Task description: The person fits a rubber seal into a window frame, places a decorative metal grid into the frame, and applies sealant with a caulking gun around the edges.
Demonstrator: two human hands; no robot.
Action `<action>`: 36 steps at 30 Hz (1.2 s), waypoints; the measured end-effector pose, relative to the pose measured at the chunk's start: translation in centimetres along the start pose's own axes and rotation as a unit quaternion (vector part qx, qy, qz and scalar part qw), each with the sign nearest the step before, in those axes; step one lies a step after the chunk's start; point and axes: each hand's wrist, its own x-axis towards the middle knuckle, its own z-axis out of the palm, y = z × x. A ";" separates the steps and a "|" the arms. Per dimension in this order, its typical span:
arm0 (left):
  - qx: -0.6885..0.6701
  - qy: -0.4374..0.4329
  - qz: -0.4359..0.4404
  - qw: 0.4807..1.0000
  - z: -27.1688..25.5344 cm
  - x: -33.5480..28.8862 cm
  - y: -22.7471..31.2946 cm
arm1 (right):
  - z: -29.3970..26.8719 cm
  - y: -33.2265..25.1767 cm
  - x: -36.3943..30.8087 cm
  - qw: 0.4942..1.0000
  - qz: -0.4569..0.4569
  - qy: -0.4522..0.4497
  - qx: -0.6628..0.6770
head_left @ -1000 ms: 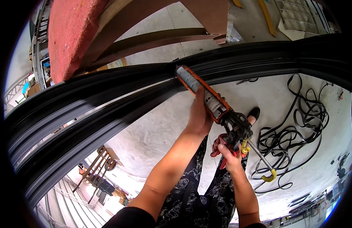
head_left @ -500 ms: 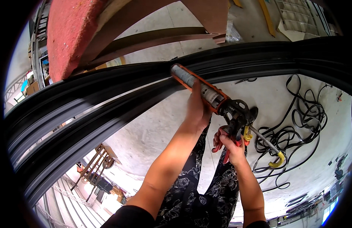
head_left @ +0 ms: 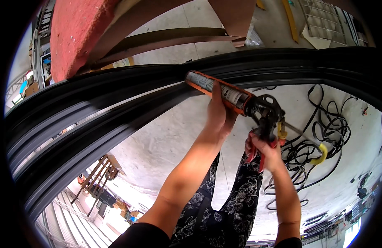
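An orange caulking gun (head_left: 236,97) is held with its nozzle end against the black window frame (head_left: 116,103). The barrel is cupped by the left hand (head_left: 218,113); the trigger is clenched in the right hand (head_left: 263,151). No finished bead can be made out, so progress cannot be judged.

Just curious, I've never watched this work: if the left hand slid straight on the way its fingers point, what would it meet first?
Probably the black frame. The left hand supports the caulking gun, fingers pointing up along the tube toward the nozzle end, which seems to sit against the frame; depth is unclear.
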 end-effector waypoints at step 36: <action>-0.013 0.001 0.047 0.999 0.9 1.1 -1.8 | -3.4 -1.0 1.7 0.998 -0.004 -0.046 -0.049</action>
